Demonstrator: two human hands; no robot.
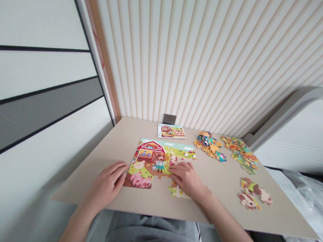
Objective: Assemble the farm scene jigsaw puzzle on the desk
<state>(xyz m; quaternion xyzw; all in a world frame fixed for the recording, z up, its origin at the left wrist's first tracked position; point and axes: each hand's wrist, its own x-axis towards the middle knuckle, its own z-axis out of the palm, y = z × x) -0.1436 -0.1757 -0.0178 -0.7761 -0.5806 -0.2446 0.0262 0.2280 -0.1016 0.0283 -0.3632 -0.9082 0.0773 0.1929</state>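
A partly assembled farmyard jigsaw puzzle point(150, 160) lies on the beige table point(156, 208), showing a red barn, a farmer and a pig. My left hand point(107, 185) rests flat against its lower left edge, fingers slightly apart and holding nothing. My right hand point(184, 179) lies over the puzzle's lower right part, and its palm hides whatever is beneath. Just below that hand, a few joined pieces point(179, 192) lie against the puzzle. Whether those fingers grip a piece is hidden.
A printed picture card point(171, 131) of the same farm lies at the table's far edge, below a wall socket point(169, 119). Loose pieces form heaps at the far right point(207, 145) point(240, 153) and nearer right point(251, 194). A white cabinet point(294, 136) stands beyond the right edge.
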